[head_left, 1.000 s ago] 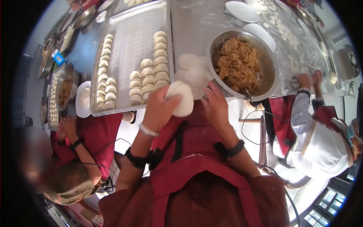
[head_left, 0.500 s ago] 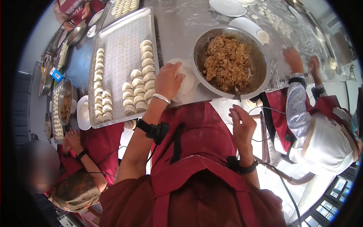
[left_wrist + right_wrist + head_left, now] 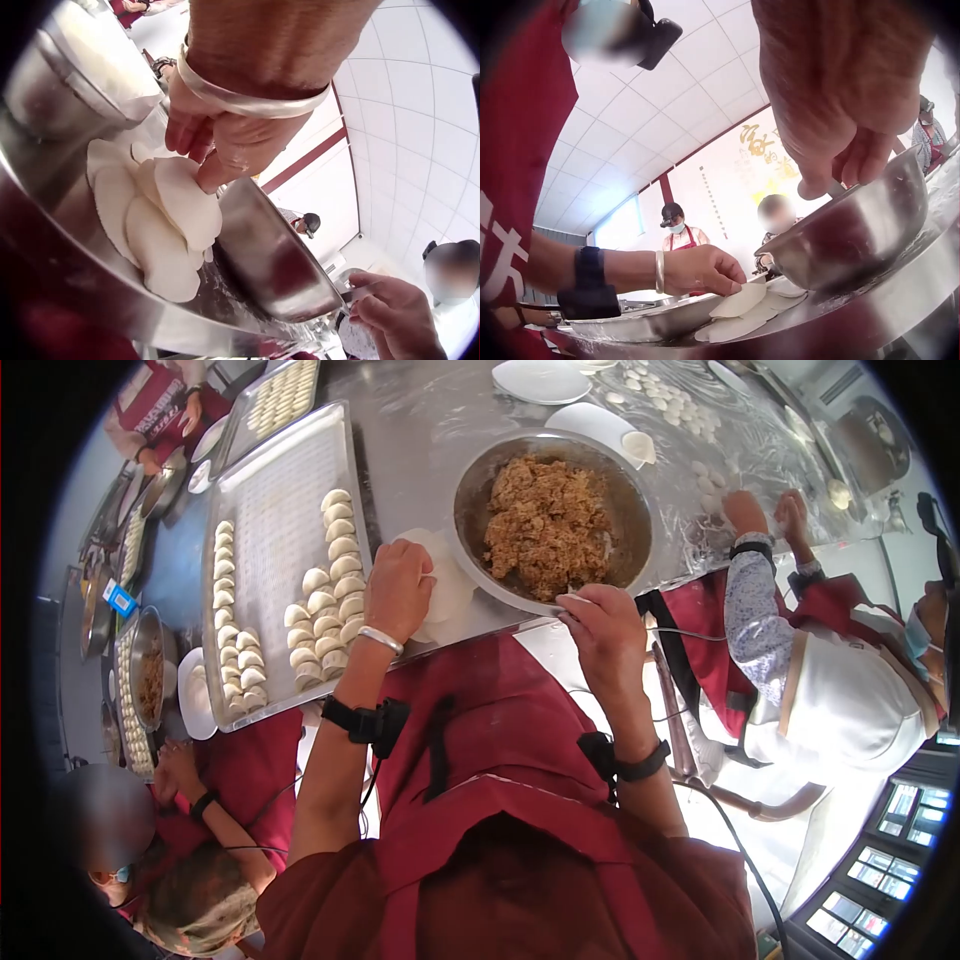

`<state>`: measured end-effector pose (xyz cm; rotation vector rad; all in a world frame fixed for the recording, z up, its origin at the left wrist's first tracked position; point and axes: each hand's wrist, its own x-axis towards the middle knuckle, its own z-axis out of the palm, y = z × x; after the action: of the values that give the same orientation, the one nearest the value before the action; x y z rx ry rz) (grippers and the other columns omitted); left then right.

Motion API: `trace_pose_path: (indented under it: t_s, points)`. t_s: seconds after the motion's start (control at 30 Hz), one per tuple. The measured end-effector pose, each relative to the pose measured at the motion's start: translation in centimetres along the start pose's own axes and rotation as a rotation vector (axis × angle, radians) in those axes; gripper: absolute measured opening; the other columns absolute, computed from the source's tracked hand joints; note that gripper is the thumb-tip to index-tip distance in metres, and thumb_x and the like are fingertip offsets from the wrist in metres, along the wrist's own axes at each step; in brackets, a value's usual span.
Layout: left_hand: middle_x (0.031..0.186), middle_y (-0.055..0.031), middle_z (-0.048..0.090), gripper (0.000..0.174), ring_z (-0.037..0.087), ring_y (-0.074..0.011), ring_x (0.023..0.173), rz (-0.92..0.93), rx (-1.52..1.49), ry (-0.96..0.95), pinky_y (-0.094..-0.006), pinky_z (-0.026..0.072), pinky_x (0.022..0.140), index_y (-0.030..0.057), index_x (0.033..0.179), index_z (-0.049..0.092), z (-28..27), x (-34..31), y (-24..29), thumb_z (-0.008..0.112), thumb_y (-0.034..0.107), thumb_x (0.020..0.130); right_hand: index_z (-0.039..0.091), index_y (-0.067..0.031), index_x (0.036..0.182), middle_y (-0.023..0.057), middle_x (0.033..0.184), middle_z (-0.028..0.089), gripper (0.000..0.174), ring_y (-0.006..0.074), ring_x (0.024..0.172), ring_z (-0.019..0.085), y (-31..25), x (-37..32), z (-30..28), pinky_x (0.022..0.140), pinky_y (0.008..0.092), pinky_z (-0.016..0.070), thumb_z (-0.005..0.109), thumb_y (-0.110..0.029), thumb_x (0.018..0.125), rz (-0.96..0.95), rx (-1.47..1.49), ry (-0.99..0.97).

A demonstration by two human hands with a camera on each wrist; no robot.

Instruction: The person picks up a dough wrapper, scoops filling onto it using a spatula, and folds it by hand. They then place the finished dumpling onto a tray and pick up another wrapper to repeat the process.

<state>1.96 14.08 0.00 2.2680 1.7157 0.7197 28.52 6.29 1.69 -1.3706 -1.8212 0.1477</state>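
In the head view my left hand (image 3: pixel 398 592) is at the round white dough wrappers (image 3: pixel 447 588), between tray and bowl. The left wrist view shows its thumb and fingers pinching the edge of the top wrapper (image 3: pixel 186 199), which lies over an overlapping pile (image 3: pixel 154 251). My right hand (image 3: pixel 608 635) is at the near rim of the metal bowl (image 3: pixel 638 545), its fingers curled round a metal utensil handle (image 3: pixel 361 291). Brown filling (image 3: pixel 548 525) fills much of the bowl; the utensil's lower end is hidden.
A metal tray (image 3: pixel 283 510) with rows of folded dumplings (image 3: pixel 341 547) lies left of the wrappers. White plates (image 3: pixel 543 380) and small dough pieces (image 3: pixel 668 405) are beyond the bowl. Other people's hands (image 3: pixel 745 512) work at the right; another bowl (image 3: pixel 148 660) stands far left.
The wrapper held between my hands was placed out of view or passed on; my left hand moved to the wrapper pile. My right hand rose from below the table edge and took hold of the utensil.
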Motion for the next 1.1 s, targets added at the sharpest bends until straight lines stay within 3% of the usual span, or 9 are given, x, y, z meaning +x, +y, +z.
trace_pose_path:
  t_s: [0.27, 0.3, 0.43, 0.53, 0.57, 0.67, 0.7, 0.83, 1.1]
  points:
    - [0.092, -0.0118, 0.062, 0.017, 0.057, -0.0344, 0.095, 0.084, -0.022, 0.068, -0.0443, 0.0470, 0.081, 0.0041, 0.089, 0.061, 0.0, -1.0, 0.1, 0.068, 0.000, 0.074, 0.071, -0.0045, 0.094, 0.0123, 0.089, 0.068, 0.014, 0.0289, 0.081, 0.066, 2.0, 1.7, -1.8, 0.070, 0.0357, 0.0521, 0.070, -0.003, 0.081, 0.086, 0.042, 0.027]
    - [0.087, -0.0111, 0.062, 0.013, 0.060, -0.0295, 0.087, 0.115, -0.042, 0.120, -0.0396, 0.0485, 0.078, 0.0034, 0.089, 0.061, -0.2, -1.3, 0.0, 0.065, -0.001, 0.077, 0.072, -0.0040, 0.095, 0.0127, 0.089, 0.069, 0.013, 0.0275, 0.080, 0.067, 2.5, 1.7, -2.4, 0.070, 0.0342, 0.0523, 0.069, -0.003, 0.082, 0.136, 0.121, 0.070]
    - [0.088, -0.0044, 0.063, 0.008, 0.060, -0.0120, 0.077, -0.190, -0.644, 0.069, -0.0247, 0.0479, 0.072, 0.0009, 0.093, 0.061, -2.4, -2.8, 0.7, 0.061, 0.002, 0.086, 0.070, 0.0041, 0.098, 0.0074, 0.086, 0.071, 0.012, 0.0129, 0.078, 0.068, 3.5, 2.5, -4.7, 0.066, 0.0257, 0.0522, 0.068, -0.005, 0.090, 0.506, 0.458, 0.265]
    - [0.093, -0.0054, 0.064, 0.013, 0.062, -0.0134, 0.080, -0.438, -1.083, 0.037, -0.0249, 0.0502, 0.072, -0.0011, 0.102, 0.058, -3.6, -3.7, 1.6, 0.058, 0.005, 0.090, 0.068, 0.0065, 0.101, 0.0081, 0.087, 0.070, 0.014, 0.0138, 0.078, 0.068, 4.9, 4.4, -4.0, 0.068, 0.0254, 0.0551, 0.066, -0.005, 0.092, 0.502, 0.636, 0.409]
    - [0.099, -0.0090, 0.065, 0.019, 0.066, -0.0171, 0.085, -0.462, -1.321, 0.040, -0.0291, 0.0543, 0.075, -0.0017, 0.112, 0.054, -3.5, -3.9, 1.9, 0.054, 0.007, 0.095, 0.068, 0.0069, 0.101, 0.0088, 0.088, 0.070, 0.015, 0.0144, 0.078, 0.069, 5.5, 5.0, -3.4, 0.069, 0.0255, 0.0561, 0.065, -0.005, 0.093, 0.461, 0.691, 0.446]
    - [0.107, -0.0129, 0.064, 0.022, 0.068, -0.0215, 0.095, -0.527, -1.549, -0.021, -0.0353, 0.0574, 0.083, -0.0013, 0.115, 0.052, -3.6, -4.4, 3.2, 0.053, 0.009, 0.096, 0.067, 0.0070, 0.103, 0.0105, 0.089, 0.069, 0.015, 0.0166, 0.079, 0.069, 7.2, 6.8, -1.0, 0.072, 0.0284, 0.0584, 0.064, -0.004, 0.094, 0.427, 0.819, 0.490]
    - [0.113, -0.0146, 0.064, 0.024, 0.067, -0.0248, 0.104, -0.499, -1.606, -0.069, -0.0399, 0.0564, 0.091, -0.0020, 0.118, 0.051, -3.6, -4.9, 3.3, 0.052, 0.011, 0.098, 0.067, 0.0064, 0.101, 0.0108, 0.090, 0.069, 0.014, 0.0173, 0.079, 0.069, 7.4, 7.3, -0.4, 0.071, 0.0287, 0.0587, 0.064, -0.004, 0.094, 0.413, 0.792, 0.508]
    - [0.122, -0.0145, 0.062, 0.037, 0.063, -0.0269, 0.113, -0.561, -1.788, -0.093, -0.0424, 0.0536, 0.097, -0.0040, 0.133, 0.046, -3.0, -6.1, 4.3, 0.051, 0.010, 0.100, 0.067, 0.0055, 0.100, 0.0098, 0.087, 0.069, 0.013, 0.0164, 0.076, 0.069, 8.2, 8.2, 1.2, 0.069, 0.0282, 0.0579, 0.064, -0.005, 0.094, 0.427, 0.736, 0.496]
    - [0.129, -0.0154, 0.059, 0.037, 0.060, -0.0275, 0.118, -0.548, -1.995, -0.158, -0.0412, 0.0522, 0.099, -0.0038, 0.135, 0.045, -2.3, -7.1, 3.9, 0.049, 0.008, 0.100, 0.067, 0.0050, 0.095, 0.0087, 0.081, 0.069, 0.013, 0.0170, 0.069, 0.070, 7.3, 8.2, 1.6, 0.066, 0.0284, 0.0569, 0.062, -0.007, 0.094, 0.476, 0.679, 0.417]
